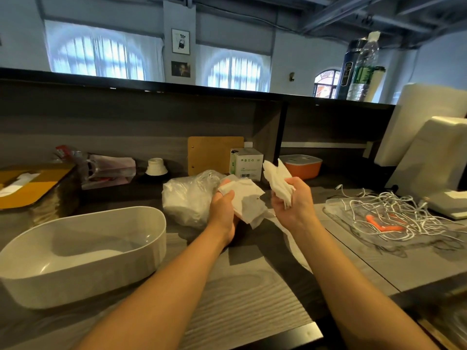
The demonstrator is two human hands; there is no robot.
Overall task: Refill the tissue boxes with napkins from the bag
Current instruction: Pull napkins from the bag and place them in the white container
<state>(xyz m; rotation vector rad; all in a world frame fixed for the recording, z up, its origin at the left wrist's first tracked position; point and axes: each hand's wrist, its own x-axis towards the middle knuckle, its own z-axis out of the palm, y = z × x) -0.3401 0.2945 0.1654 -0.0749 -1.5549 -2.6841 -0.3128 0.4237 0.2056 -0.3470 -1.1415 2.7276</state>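
Nearest, an open white tissue box (pixel 83 251) is being left unfilled on the grey counter (pixel 252 286). Behind it, the plastic bag (pixel 188 200) is lying. Loose napkins (pixel 249 200) are being gripped by the left hand (pixel 223 210); a folded napkin bundle (pixel 278 181) is being clutched by the right hand (pixel 294 204).

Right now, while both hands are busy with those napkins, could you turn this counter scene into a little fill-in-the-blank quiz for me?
1. The left hand and the right hand each hold a bunch of white ____.
2. The clear plastic bag lies just to the ____ of the left hand.
3. The big white tub nearest the left arm has ____ inside it.
4. The tangle of white cables lies on the ____ side of the counter.

Missing words: napkins; left; nothing; right
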